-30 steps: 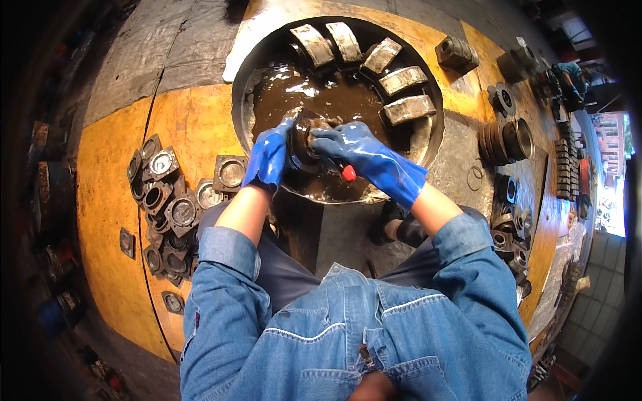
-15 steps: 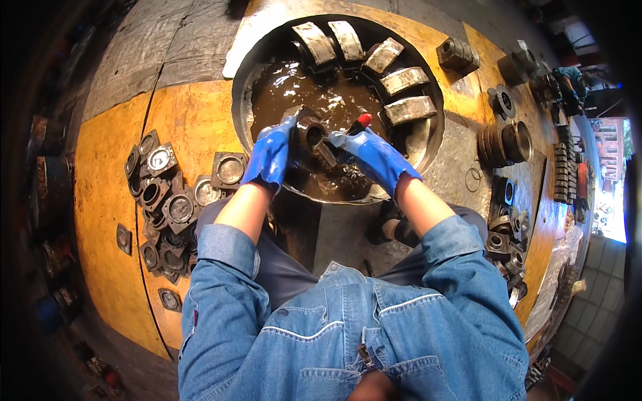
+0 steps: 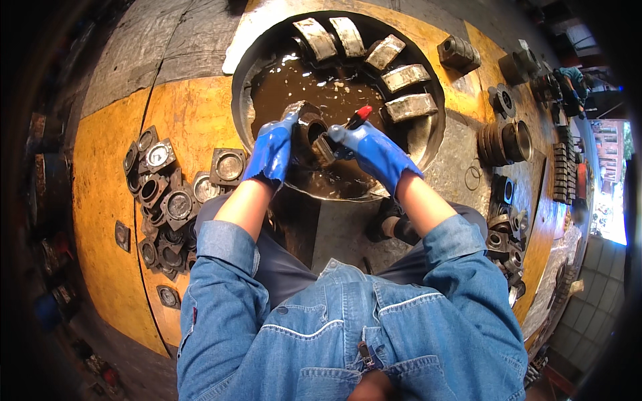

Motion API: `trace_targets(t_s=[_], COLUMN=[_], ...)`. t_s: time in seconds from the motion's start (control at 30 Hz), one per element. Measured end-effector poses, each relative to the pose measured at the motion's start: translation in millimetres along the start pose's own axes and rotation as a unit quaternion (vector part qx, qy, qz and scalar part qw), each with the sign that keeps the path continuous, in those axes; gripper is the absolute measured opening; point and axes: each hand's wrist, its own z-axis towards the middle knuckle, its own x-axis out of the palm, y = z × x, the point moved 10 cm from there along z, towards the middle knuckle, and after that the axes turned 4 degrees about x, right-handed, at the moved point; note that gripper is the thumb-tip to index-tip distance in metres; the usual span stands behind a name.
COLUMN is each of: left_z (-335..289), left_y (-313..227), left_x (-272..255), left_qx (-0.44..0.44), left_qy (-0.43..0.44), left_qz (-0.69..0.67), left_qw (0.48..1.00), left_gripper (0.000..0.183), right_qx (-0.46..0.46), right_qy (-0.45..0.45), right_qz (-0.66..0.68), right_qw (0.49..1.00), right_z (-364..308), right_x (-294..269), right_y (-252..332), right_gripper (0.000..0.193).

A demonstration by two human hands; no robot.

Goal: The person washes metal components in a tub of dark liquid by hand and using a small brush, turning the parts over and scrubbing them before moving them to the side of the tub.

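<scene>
Both my hands wear blue rubber gloves over a wide round metal basin (image 3: pixel 435 137) of murky brown liquid. My left hand (image 3: pixel 271 152) is closed on a dark, wet metal housing (image 3: pixel 306 110) with a round bore. In my right hand (image 3: pixel 376 154) is a brush with a red-tipped handle (image 3: pixel 362 114); its bristle end (image 3: pixel 325 150) is against or close beside the housing's lower right side. My fingers partly cover both things. Several curved metal blocks (image 3: pixel 406 77) stand along the basin's far and right inner wall.
Left of the basin, square metal parts with round holes (image 3: pixel 179 204) lie heaped on yellow boards (image 3: pixel 107 167). To the right are a ribbed metal cylinder (image 3: pixel 505 144), a metal block (image 3: pixel 459 53), two thin rings (image 3: pixel 473 178) and more small parts. A person (image 3: pixel 572 87) is at the far right.
The brush has shifted slightly, its bristle end now showing more plainly beside the housing. The liquid's surface looks calmer. My left hand has hardly moved.
</scene>
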Motion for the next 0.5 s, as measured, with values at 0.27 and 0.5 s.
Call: trace_targets(t_s=[0.27, 0.5], left_z=[-1, 6], left_y=[-11, -21], left_x=[1, -1], left_qx=[-0.07, -0.037], left_qy=[0.002, -0.022], left_qz=[-0.053, 0.05], left_qw=[0.996, 0.998], left_gripper=[0.04, 0.034], right_qx=[-0.155, -0.145], right_qy=[-0.152, -0.015], right_qz=[0.022, 0.203], right_qw=[0.976, 0.968], right_z=[-17, 3], right_x=[-38, -28], right_y=[21, 62], right_gripper=[0.036, 0.046])
